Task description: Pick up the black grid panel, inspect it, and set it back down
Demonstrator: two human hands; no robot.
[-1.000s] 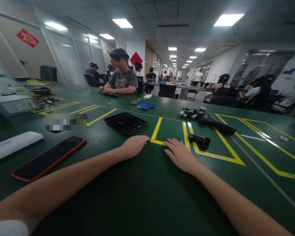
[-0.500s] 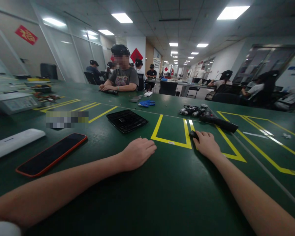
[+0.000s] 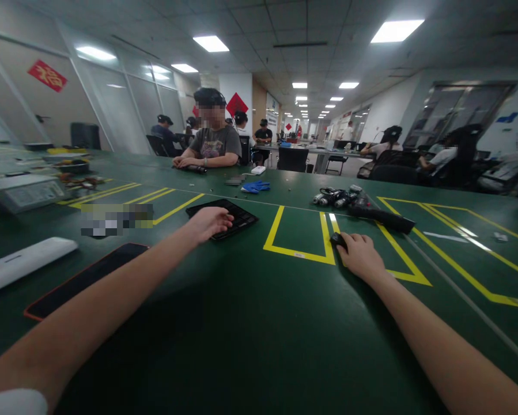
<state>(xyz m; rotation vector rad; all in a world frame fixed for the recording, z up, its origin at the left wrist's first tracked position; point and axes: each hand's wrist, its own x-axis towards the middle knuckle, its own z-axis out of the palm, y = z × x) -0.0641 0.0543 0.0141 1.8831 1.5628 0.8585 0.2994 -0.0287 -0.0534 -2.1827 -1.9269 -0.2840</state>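
Observation:
My right hand (image 3: 360, 255) lies over a small black cylindrical part (image 3: 337, 240) on the green table (image 3: 259, 323), fingers curled round it, at the yellow tape line. My left hand (image 3: 207, 222) is raised over the near edge of a black compartment tray (image 3: 226, 217), fingers loosely bent, nothing visible in them. A long black tube (image 3: 382, 218) and a cluster of small metal and black parts (image 3: 336, 198) lie beyond my right hand.
A phone in a red case (image 3: 75, 282) and a white bar (image 3: 23, 262) lie at the left. Blue gloves (image 3: 256, 186) rest farther back. A seated person (image 3: 213, 141) works across the table; others sit at tables behind. Yellow tape outlines mark the tabletop.
My right hand reached right onto the small black part and stays on it. My left hand lifted off the table and moved forward to the black tray.

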